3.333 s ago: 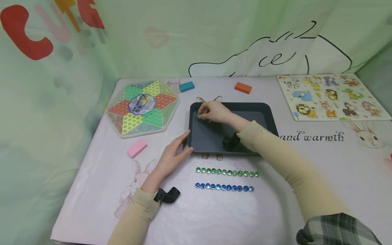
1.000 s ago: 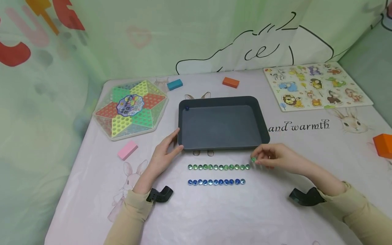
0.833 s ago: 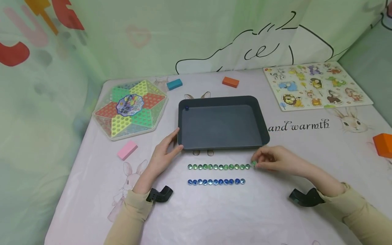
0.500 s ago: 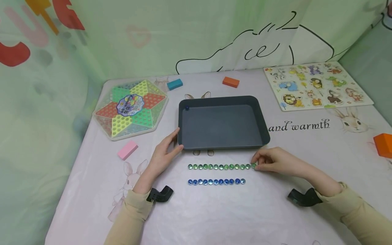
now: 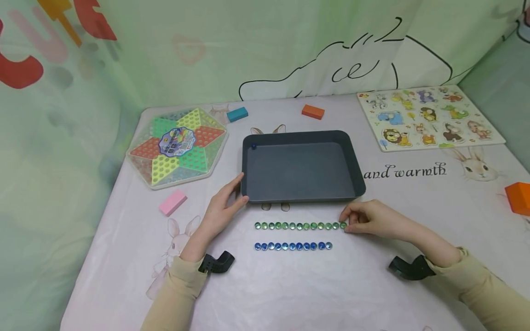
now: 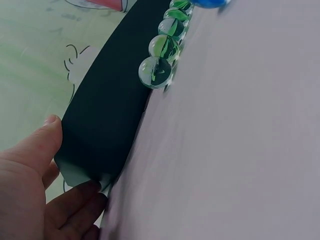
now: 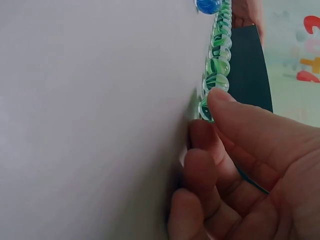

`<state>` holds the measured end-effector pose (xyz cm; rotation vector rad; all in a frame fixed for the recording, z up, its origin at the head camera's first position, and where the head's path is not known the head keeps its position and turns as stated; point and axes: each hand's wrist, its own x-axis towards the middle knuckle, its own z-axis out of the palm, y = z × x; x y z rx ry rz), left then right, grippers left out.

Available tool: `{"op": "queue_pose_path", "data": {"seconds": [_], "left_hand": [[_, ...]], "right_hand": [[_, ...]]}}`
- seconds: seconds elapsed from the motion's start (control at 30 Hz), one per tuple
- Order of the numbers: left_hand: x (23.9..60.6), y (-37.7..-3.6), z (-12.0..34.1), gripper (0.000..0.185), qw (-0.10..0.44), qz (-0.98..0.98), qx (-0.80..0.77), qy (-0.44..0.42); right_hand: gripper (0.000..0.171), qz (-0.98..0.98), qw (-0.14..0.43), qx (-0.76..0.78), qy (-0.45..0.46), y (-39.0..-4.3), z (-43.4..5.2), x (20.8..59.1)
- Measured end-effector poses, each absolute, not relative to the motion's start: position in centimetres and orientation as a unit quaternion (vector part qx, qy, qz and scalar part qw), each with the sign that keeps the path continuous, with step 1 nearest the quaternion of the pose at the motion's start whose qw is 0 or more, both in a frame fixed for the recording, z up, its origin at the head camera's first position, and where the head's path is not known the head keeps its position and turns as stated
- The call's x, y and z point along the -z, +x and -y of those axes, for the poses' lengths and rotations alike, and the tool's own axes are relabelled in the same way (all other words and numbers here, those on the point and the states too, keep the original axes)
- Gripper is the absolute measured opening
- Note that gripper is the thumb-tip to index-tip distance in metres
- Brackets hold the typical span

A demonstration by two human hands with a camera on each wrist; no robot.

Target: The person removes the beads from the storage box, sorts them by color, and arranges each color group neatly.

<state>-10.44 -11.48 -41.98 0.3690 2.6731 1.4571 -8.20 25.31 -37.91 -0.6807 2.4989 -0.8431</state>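
Observation:
A dark grey tray (image 5: 298, 198) sits mid-table with one blue marble (image 5: 254, 147) in its far-left corner. In front of it lie a row of green marbles (image 5: 300, 225) and a row of blue marbles (image 5: 293, 246). My left hand (image 5: 221, 209) rests with straight fingers against the tray's near-left corner; the left wrist view shows this hand (image 6: 35, 190) bracketing the tray (image 6: 110, 115). My right hand (image 5: 366, 219) pinches the last green marble (image 5: 343, 225) at the row's right end. In the right wrist view, fingertips (image 7: 220, 97) sit on that marble (image 7: 204, 110) on the table.
A hexagonal checkers board (image 5: 178, 146) lies at the left, with a pink block (image 5: 173, 202) in front of it. A teal block (image 5: 237, 114) and an orange block (image 5: 313, 111) lie behind the tray. An animal puzzle (image 5: 428, 118) is far right, and another orange block (image 5: 519, 197) sits at the right edge.
My right hand took a green marble out of the tray, brought it to the right end of the green row and lowered it onto the table. The left hand stayed put.

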Motion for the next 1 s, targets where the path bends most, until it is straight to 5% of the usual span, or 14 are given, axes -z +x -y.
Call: {"op": "queue_pose_path", "data": {"seconds": [1.0], "left_hand": [[42.1,-10.6,11.6,0.059,0.035,-0.868,-0.480,0.121]], "right_hand": [[0.023,-0.839,0.257,0.343,-0.336,-12.2,-21.4,32.3]]}}
